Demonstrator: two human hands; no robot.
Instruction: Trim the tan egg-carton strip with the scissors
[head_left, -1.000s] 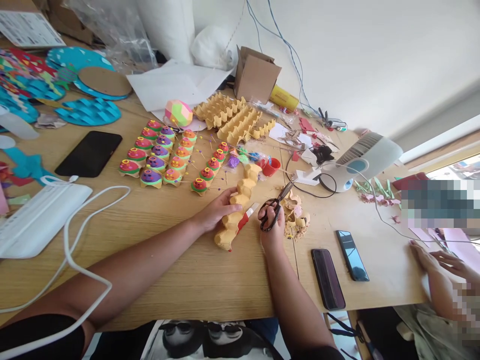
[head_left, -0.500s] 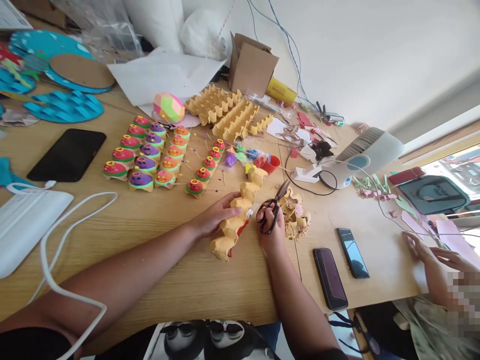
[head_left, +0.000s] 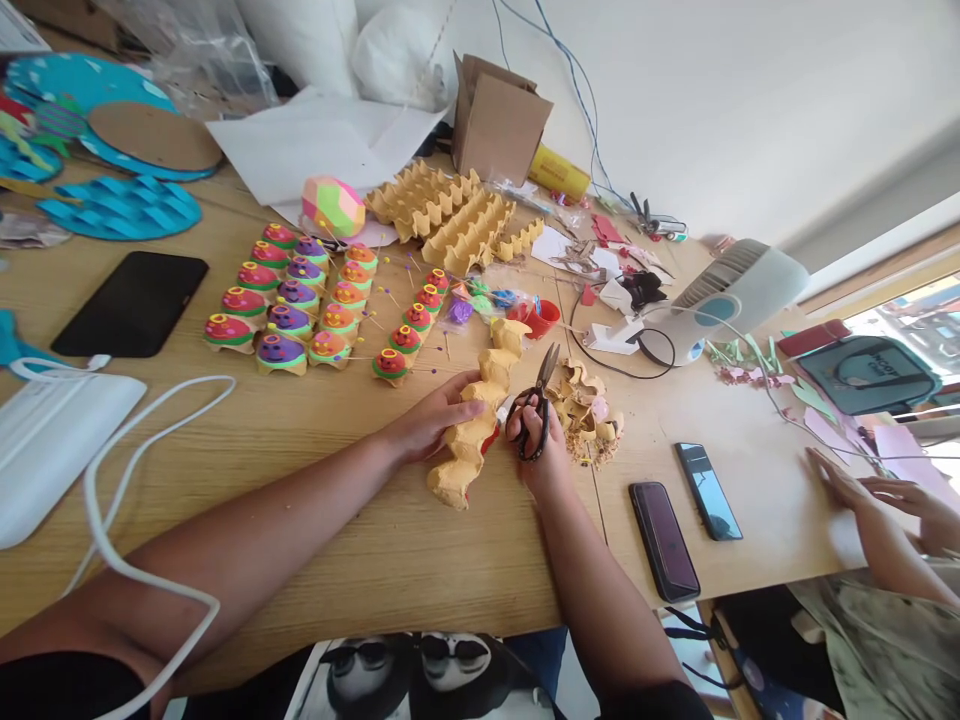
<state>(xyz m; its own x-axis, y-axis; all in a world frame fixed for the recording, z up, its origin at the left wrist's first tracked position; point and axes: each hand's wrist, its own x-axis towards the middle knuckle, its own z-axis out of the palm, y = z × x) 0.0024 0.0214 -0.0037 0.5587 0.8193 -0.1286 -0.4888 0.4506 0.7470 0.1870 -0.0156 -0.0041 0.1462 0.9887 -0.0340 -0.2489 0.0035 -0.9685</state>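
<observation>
My left hand (head_left: 429,418) grips a long strip of yellow egg-carton cups (head_left: 480,415) that lies on the wooden table (head_left: 315,480). Just right of the strip, my right hand (head_left: 534,440) is closed through the handles of black scissors (head_left: 534,402), blades pointing up and away. A red-and-white object (head_left: 491,436) peeks out between the strip and my right hand. A heap of carton scraps (head_left: 583,408) lies right of the scissors.
Rows of painted carton cups (head_left: 300,315) sit to the left, egg trays (head_left: 450,215) and a cardboard box (head_left: 495,125) behind. A dark tablet (head_left: 131,303), a white device with cable (head_left: 52,440), two phones (head_left: 682,515) and a fan (head_left: 720,300) lie around. Another person's hands (head_left: 870,495) rest at right.
The scissors have swung more upright and my right hand has moved closer to the carton strip. The view has shifted slightly.
</observation>
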